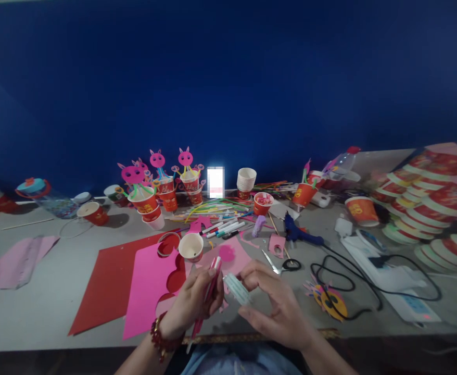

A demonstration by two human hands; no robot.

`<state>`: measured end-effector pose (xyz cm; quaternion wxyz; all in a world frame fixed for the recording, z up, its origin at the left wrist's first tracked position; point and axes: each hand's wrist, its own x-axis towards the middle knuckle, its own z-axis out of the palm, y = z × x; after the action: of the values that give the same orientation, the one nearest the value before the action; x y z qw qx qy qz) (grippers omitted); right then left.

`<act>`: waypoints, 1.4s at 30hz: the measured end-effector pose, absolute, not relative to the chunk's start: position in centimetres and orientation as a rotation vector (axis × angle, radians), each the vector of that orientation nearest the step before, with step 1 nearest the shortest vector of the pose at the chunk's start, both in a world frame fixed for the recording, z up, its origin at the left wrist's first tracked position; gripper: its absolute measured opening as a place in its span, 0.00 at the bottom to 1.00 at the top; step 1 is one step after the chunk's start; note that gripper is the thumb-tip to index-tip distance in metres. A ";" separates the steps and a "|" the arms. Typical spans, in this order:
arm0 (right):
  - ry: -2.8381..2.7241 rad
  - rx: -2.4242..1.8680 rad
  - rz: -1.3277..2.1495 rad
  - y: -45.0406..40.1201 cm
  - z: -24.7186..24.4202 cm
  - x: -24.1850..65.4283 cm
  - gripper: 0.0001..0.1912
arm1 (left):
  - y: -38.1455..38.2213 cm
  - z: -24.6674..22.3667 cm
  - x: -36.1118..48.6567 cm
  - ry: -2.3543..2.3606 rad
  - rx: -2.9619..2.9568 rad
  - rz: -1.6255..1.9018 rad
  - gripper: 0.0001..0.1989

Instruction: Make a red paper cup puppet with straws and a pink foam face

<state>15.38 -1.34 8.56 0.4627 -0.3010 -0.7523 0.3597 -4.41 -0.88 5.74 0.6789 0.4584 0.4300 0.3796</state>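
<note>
My left hand [195, 297], with a red bead bracelet at its wrist, is closed around pink sticks or pens [213, 276] near the table's front edge. To its right, my right hand [269, 299] has thumb and fingers curved apart around a small pale green striped piece [238, 289]. Whether its fingertips touch that piece is unclear. Beyond my hands lie a pink paper sheet [238, 255] with a bright pink round piece [226, 253], and a white-lined paper cup [191, 247]. Scissors [277, 264] rest just past my right hand.
Red paper [103, 276] and pink paper [144, 281] lie left. Markers [226, 228], pipe cleaners and cups with pink animal faces [130, 174] stand behind. A blue glue gun [301, 233], its black cable, a power strip [404, 302] and stacked cups [443, 192] occupy the right.
</note>
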 end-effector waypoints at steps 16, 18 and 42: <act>-1.893 -0.752 0.772 -0.4 7.1 16.9 0.10 | -0.8 5.5 -4.6 0.740 0.877 0.838 0.21; -1.910 -0.751 0.751 -0.3 7.2 17.0 0.10 | -0.8 5.6 -4.5 0.769 0.885 0.848 0.22; -2.326 -0.800 0.553 2.0 7.3 18.1 0.13 | 0.0 4.3 -6.0 0.445 0.880 0.552 0.27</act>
<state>18.08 1.98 7.31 0.3053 -0.3021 -0.8786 0.2088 -6.03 0.04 4.31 0.8445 0.4171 0.2110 0.2615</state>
